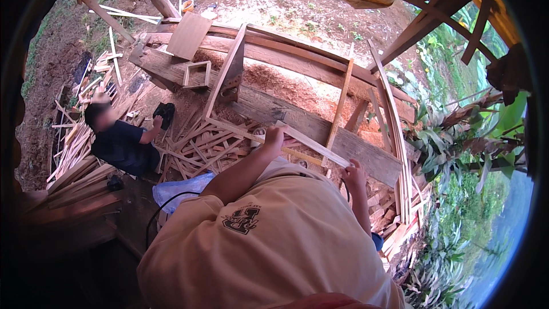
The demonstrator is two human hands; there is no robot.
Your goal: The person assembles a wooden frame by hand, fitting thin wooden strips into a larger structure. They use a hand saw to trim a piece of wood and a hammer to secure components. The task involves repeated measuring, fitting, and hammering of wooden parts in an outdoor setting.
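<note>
A pale, flat wooden strip (316, 146) slants down to the right in front of my body. My left hand (275, 141) is closed around its left end. At its other end, my right hand (355, 175) grips it with bent fingers. Just below it runs a thin yellowish strip (301, 157), partly behind my left hand; whether it is a tape or a stick I cannot tell. Beyond my hands lies a thick, weathered plank (269, 106), with a narrow upright stick (341, 106) leaning across it.
A wooden frame (226, 71) and a small open frame (197, 74) stand on the plank, near a flat board (189, 35). Loose sticks (197, 144) cover the ground. At the left, another person (126, 143) holds a dark object (164, 115). A clear plastic sheet (182, 190) lies by my left side.
</note>
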